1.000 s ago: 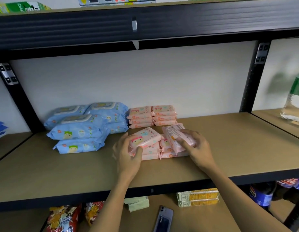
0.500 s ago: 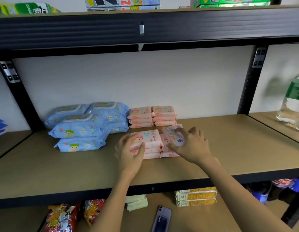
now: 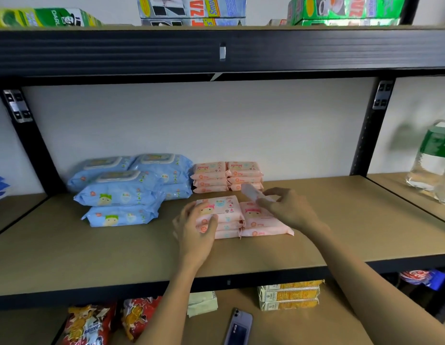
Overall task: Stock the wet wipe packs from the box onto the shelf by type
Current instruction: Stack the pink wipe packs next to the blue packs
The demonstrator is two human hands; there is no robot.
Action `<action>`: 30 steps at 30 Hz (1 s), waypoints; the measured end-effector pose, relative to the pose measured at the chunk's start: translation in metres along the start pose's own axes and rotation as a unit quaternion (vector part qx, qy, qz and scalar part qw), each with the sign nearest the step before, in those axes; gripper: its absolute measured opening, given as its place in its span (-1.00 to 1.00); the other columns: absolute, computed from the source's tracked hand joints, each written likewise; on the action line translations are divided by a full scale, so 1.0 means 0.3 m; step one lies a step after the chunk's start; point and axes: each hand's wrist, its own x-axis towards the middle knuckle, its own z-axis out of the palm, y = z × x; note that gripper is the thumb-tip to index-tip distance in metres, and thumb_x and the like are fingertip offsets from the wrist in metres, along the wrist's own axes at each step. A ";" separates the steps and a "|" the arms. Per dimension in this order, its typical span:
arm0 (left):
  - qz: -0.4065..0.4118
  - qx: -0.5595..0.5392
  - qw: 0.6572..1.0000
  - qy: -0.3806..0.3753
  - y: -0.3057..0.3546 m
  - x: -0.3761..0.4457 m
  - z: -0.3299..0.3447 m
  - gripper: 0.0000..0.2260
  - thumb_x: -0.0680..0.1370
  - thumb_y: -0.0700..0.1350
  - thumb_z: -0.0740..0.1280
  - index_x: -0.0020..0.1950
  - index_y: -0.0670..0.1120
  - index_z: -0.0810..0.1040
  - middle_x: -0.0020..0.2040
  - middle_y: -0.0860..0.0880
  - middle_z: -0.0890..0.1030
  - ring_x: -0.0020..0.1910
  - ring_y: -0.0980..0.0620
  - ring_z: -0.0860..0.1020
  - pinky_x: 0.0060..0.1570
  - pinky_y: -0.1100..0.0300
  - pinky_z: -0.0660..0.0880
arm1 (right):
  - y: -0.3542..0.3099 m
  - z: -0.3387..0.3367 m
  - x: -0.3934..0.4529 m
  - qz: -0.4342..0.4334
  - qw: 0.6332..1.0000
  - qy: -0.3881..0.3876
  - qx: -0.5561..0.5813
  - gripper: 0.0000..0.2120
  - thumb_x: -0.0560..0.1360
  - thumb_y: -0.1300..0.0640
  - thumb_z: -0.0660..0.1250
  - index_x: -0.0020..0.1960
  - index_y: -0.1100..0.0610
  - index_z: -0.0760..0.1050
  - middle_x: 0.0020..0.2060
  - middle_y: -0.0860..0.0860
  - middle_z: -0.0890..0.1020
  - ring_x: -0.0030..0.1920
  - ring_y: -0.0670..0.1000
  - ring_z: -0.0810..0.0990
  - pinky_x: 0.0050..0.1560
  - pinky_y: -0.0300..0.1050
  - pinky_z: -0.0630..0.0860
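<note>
Small pink wet wipe packs stand in two front stacks [image 3: 258, 221] and two rear stacks [image 3: 227, 176] on the brown shelf board [image 3: 353, 225]. Large blue wipe packs [image 3: 122, 192] are piled to their left. My left hand [image 3: 194, 227] grips the left end of the front left pink stack. My right hand [image 3: 288, 207] pinches one pink pack [image 3: 250, 191], lifted and tilted above the front right stack. The box is not in view.
A clear plastic bottle pack with a green label [image 3: 433, 165] sits on the neighbouring shelf at right. Cartons [image 3: 191, 11] line the shelf above. Below lie snack bags [image 3: 89, 324], yellow boxes [image 3: 288, 295] and a phone [image 3: 237, 329]. Black uprights [image 3: 365, 135] frame the bay.
My right hand has raised a pink pack off the front right stack and tilted it on edge. My left hand has stayed on the front left stack.
</note>
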 end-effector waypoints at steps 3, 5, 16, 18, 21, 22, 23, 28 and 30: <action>-0.001 0.009 1.000 0.001 -0.001 -0.001 -0.001 -0.64 0.47 0.23 0.29 0.24 0.23 0.57 0.34 0.22 0.46 0.35 0.01 0.36 0.37 -0.14 0.28 | -0.015 -0.019 0.021 0.026 0.994 -0.022 0.105 -0.53 0.49 -0.30 0.31 0.17 0.03 0.63 0.08 -0.01 0.65 0.03 0.05 0.62 0.04 -0.02 0.56; -0.001 0.011 1.000 0.000 0.000 -0.002 -0.001 -0.65 0.47 0.20 0.31 0.24 0.21 0.58 0.34 0.21 0.46 0.35 0.00 0.36 0.37 -0.16 0.29 | -0.017 -0.031 0.031 0.048 0.984 -0.029 0.168 -0.69 0.57 -0.14 0.32 0.05 0.09 0.62 0.04 0.08 0.69 -0.03 0.08 0.65 0.09 0.10 0.60; 0.009 0.015 1.000 -0.003 -0.003 0.002 0.003 -0.71 0.53 0.06 0.41 0.26 0.22 0.56 0.34 0.23 0.45 0.34 0.02 0.33 0.35 -0.17 0.31 | 0.057 -0.025 0.057 0.029 0.996 0.011 0.080 -0.67 0.65 0.07 0.14 0.34 0.07 0.53 0.11 0.06 0.67 -0.02 0.05 0.62 0.05 0.00 0.61; 0.006 0.016 1.000 -0.001 -0.001 0.002 0.001 -0.71 0.54 0.04 0.41 0.26 0.22 0.56 0.35 0.22 0.45 0.35 0.01 0.33 0.35 -0.15 0.30 | 0.072 -0.009 0.059 0.016 1.000 -0.007 0.016 -0.63 0.63 -0.06 0.23 0.37 0.05 0.52 0.16 0.05 0.63 0.05 0.04 0.61 0.09 -0.04 0.57; -0.002 0.017 1.000 -0.005 0.004 0.000 -0.001 -0.68 0.54 0.01 0.43 0.27 0.22 0.55 0.36 0.22 0.45 0.35 0.03 0.31 0.35 -0.16 0.30 | 0.085 -0.001 0.056 -0.016 0.999 -0.012 -0.030 -0.46 0.54 -0.13 0.37 0.48 -0.06 0.38 0.25 0.08 0.45 0.21 0.11 0.54 0.26 0.03 0.51; -0.001 0.017 1.000 -0.006 0.003 -0.001 -0.002 -0.68 0.54 0.01 0.42 0.28 0.24 0.55 0.36 0.23 0.44 0.35 0.04 0.30 0.36 -0.17 0.30 | 0.086 -0.001 0.056 -0.033 0.999 -0.021 -0.014 -0.42 0.52 -0.13 0.40 0.49 -0.14 0.34 0.22 0.04 0.43 0.18 0.08 0.53 0.25 0.02 0.52; 0.000 0.016 1.000 -0.008 0.005 -0.003 -0.004 -0.67 0.54 0.01 0.42 0.29 0.24 0.54 0.36 0.24 0.43 0.34 0.06 0.29 0.36 -0.17 0.30 | 0.087 0.001 0.057 -0.050 0.998 -0.036 -0.010 -0.42 0.50 -0.14 0.42 0.47 -0.20 0.35 0.20 0.01 0.41 0.14 0.05 0.53 0.24 -0.02 0.52; 0.000 0.020 1.000 -0.010 0.005 -0.001 -0.005 -0.69 0.54 0.01 0.42 0.27 0.22 0.56 0.36 0.25 0.44 0.36 0.04 0.30 0.37 -0.14 0.28 | 0.089 0.014 0.065 -0.043 0.998 -0.026 -0.040 -0.59 0.44 -0.25 0.44 0.25 -0.20 0.54 0.08 -0.03 0.42 0.07 0.03 0.55 0.22 -0.07 0.48; 0.001 0.021 1.000 -0.014 0.005 -0.001 -0.006 -0.70 0.55 0.04 0.40 0.28 0.22 0.56 0.36 0.24 0.44 0.38 0.03 0.32 0.38 -0.11 0.26 | 0.083 0.018 0.068 -0.043 0.996 -0.008 -0.073 -0.60 0.46 -0.26 0.40 0.25 -0.16 0.54 0.10 0.00 0.42 0.13 0.06 0.54 0.26 -0.01 0.49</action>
